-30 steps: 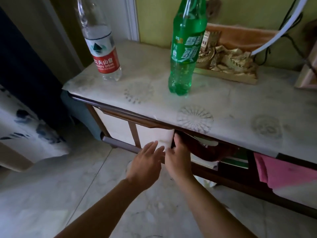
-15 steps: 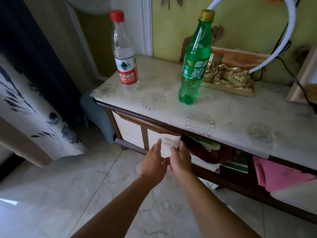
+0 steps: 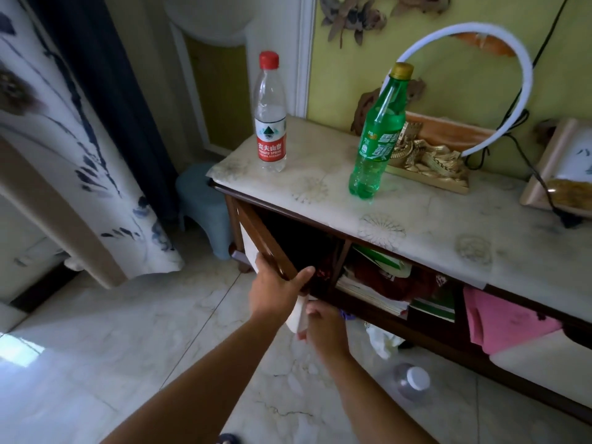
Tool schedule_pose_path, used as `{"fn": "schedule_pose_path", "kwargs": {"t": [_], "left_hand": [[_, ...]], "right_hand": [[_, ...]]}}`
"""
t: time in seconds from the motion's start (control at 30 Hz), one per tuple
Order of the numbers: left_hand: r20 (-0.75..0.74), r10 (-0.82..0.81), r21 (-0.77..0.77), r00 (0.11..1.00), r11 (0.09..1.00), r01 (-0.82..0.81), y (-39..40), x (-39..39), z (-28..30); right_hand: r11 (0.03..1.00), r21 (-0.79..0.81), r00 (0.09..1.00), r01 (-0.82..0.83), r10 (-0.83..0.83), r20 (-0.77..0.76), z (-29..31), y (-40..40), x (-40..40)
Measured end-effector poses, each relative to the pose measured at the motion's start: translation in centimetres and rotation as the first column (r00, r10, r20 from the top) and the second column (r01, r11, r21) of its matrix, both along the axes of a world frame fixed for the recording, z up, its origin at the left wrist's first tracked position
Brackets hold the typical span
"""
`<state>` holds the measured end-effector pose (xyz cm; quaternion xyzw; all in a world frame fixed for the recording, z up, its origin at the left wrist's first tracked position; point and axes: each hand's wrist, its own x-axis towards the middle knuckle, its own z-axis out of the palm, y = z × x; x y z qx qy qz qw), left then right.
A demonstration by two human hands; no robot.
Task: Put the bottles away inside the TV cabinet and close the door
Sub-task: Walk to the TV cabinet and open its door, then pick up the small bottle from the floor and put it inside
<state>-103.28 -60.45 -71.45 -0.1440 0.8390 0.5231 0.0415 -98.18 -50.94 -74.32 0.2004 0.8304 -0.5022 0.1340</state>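
Observation:
A clear water bottle [image 3: 270, 118] with a red cap and red label stands on the left end of the TV cabinet top [image 3: 416, 219]. To its right stands a green soda bottle [image 3: 376, 139] with a gold cap. The cabinet's left door [image 3: 262, 238] is swung open towards me, showing a dark compartment. My left hand [image 3: 275, 288] grips the door's top free corner. My right hand [image 3: 323, 326] is lower, at the door's bottom edge, fingers curled; its hold is unclear.
Books, red cloth and a pink cloth [image 3: 503, 318] fill the open shelves on the right. A small bottle [image 3: 411, 381] lies on the marble floor by the cabinet. A grey-blue stool [image 3: 201, 203] stands left of the cabinet. A gold ornament [image 3: 426, 161], ring light and cables sit on top.
The left cabinet door has swung open from shut. My left hand moved up onto its top corner and my right hand dropped lower. The camera pulled back and up.

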Motion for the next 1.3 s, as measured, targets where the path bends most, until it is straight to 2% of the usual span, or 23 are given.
{"fn": "schedule_pose_path", "kwargs": {"t": [0.1,0.2,0.3,0.4,0.53,0.7,0.87,0.93,1.03,1.13,1.2,1.3], "left_hand": [[0.073,-0.022,-0.087,0.997,0.996,0.028,-1.6,0.2,0.6],[0.146,-0.031,-0.086,0.989,0.995,0.044,-3.9,0.4,1.1],[0.197,-0.055,-0.062,0.979,0.996,0.068,-6.8,0.6,1.8],[0.227,-0.095,-0.191,0.969,0.972,0.139,-9.5,0.6,2.2],[0.207,-0.139,-0.504,0.968,0.833,0.227,-14.0,0.8,2.6],[0.331,-0.229,-0.677,0.916,0.618,0.399,-17.4,0.4,4.8],[0.316,-0.182,-0.859,0.931,0.361,0.362,-18.4,-0.6,4.7],[0.309,-0.182,-0.890,0.934,0.291,0.351,-19.0,-0.8,4.2],[0.314,-0.177,-0.906,0.933,0.239,0.350,-19.3,-0.9,3.2],[0.370,-0.144,-0.860,0.918,0.321,0.397,-18.7,-0.2,3.0],[0.360,-0.181,-0.873,0.915,0.280,0.399,-18.0,0.3,3.3],[0.269,-0.375,-0.924,0.887,0.160,0.348,-15.8,1.3,4.3]], "right_hand": [[0.997,-0.012,0.993,-0.075,0.076,0.094,0.0,-1.7,0.8],[0.963,0.014,0.949,-0.269,0.262,0.176,1.0,-3.7,1.8],[0.936,0.017,0.930,-0.353,0.348,0.118,1.9,-5.2,2.4],[0.940,0.040,0.938,-0.340,0.336,0.088,2.2,-5.2,2.2],[0.893,0.111,0.897,-0.437,0.423,0.130,2.6,-4.0,2.3],[0.855,0.243,0.887,-0.458,0.423,0.183,2.1,-2.7,1.9],[0.863,0.251,0.898,-0.438,0.406,0.170,2.6,-1.3,1.9],[0.883,0.233,0.912,-0.407,0.382,0.146,2.9,-0.7,1.9],[0.895,0.264,0.932,-0.361,0.339,0.125,2.8,-0.1,2.1],[0.889,0.305,0.939,-0.343,0.317,0.131,1.7,0.4,2.9],[0.883,0.312,0.937,-0.350,0.326,0.130,2.1,0.5,3.6],[0.860,0.338,0.924,-0.382,0.359,0.129,4.0,1.0,4.5]]}}
